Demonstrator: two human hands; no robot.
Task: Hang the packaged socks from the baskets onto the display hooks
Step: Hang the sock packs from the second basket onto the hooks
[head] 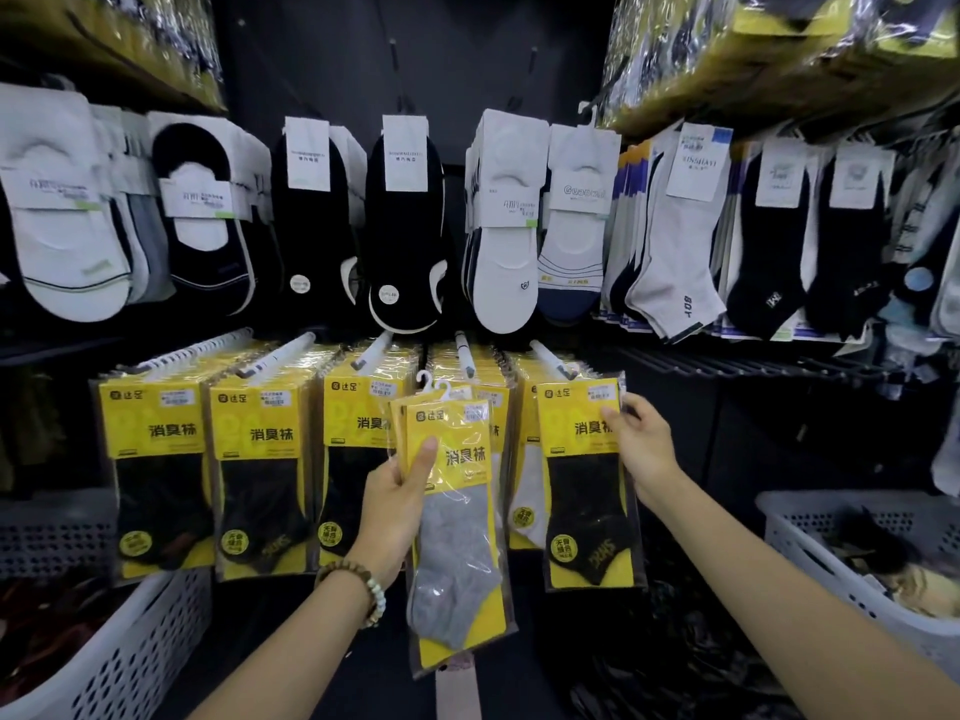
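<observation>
Currently, on my feed, the left grip (400, 491) is curled round a packet of grey socks (457, 511), thumb laid across its yellow card. It holds the packet upright in front of the lower row of the rack. Two white plastic hangers (435, 383) stick up above the card, so a second packet may sit behind the first; I cannot tell for sure. A bead bracelet (363, 584) sits on that wrist.

The right grip (641, 441) pinches the upper right edge of the front black-sock packet (582, 485) on the rightmost hook, thumb on the face, fingers behind the edge.

I count five display hooks (466, 353) in this lower row, each loaded with yellow-carded packets hanging face toward me. The held packet overlaps the third and fourth stacks from the left and hangs on no hook. Above them is a row of low-cut socks (400, 226) in white, black and grey.

A white perforated left basket (130, 641) stands at the lower left. The right basket (810, 543), at the lower right, has dark goods inside.
</observation>
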